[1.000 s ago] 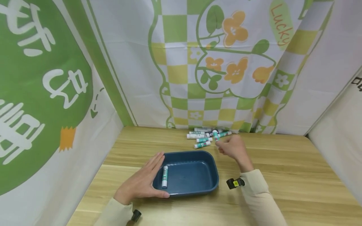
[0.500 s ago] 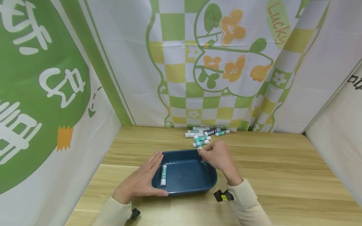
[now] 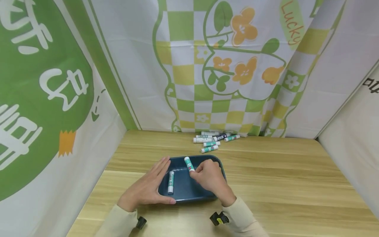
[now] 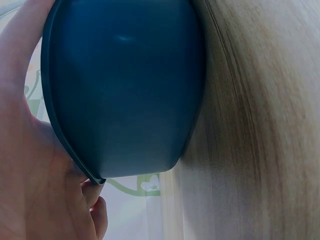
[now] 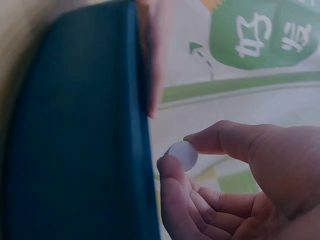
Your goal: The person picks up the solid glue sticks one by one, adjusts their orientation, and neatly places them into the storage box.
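Note:
My left hand [image 3: 148,189] grips the left end of a dark blue plastic bin [image 3: 192,199], thumb along the near rim and fingers at the far rim. In the left wrist view, that bin's outer wall [image 4: 125,90] fills the upper middle beside the palm. Between thumb and fingertips, my right hand [image 3: 211,177] pinches a white-capped glue stick [image 3: 189,164] with a teal label, tilted over the bin. Its round white end [image 5: 183,156] faces the right wrist camera. Another glue stick [image 3: 170,182] lies inside the bin near the left wall.
Behind the bin, several glue sticks [image 3: 209,149] lie in a loose cluster on the wooden table [image 3: 281,177], one with a dark label [image 3: 220,137]. A printed cloth [image 3: 183,75] hangs along the table's back edge, with more cloth on both sides.
My right hand has carried the glue stick from the cluster leftward and nearer, over the bin. The left hand keeps its hold on the bin's left end.

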The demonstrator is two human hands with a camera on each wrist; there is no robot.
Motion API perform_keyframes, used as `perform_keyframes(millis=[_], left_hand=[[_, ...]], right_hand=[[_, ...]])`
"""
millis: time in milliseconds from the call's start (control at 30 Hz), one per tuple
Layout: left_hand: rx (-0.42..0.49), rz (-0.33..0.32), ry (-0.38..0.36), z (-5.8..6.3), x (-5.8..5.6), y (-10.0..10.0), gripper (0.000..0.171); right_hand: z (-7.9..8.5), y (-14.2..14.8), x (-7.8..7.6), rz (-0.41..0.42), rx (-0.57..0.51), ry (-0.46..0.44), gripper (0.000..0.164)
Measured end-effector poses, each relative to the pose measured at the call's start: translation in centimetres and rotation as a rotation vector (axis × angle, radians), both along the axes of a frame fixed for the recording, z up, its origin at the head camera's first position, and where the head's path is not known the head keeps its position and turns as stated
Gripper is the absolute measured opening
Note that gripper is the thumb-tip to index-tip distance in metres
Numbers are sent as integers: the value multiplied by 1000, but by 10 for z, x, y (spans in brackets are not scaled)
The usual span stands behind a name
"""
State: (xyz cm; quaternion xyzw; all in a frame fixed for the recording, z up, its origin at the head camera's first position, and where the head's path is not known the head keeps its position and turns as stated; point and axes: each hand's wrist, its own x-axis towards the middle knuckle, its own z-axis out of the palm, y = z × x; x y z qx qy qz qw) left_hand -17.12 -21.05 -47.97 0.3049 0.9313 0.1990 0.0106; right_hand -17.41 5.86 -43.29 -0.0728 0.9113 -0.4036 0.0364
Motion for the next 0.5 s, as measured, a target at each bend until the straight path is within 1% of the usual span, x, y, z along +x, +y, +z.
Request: perform_keyframes(millis=[200, 367, 500], left_hand=[[-5, -1, -2, 1, 0, 0, 136], [0, -7, -2, 1, 1, 0, 135], [4, -15, 3, 1, 1, 0, 135]], right_hand=[[-15, -16, 2, 37, -10, -11, 31], [-26, -27, 2, 47, -10, -17, 36], [-32, -34, 3, 55, -21, -44, 39]])
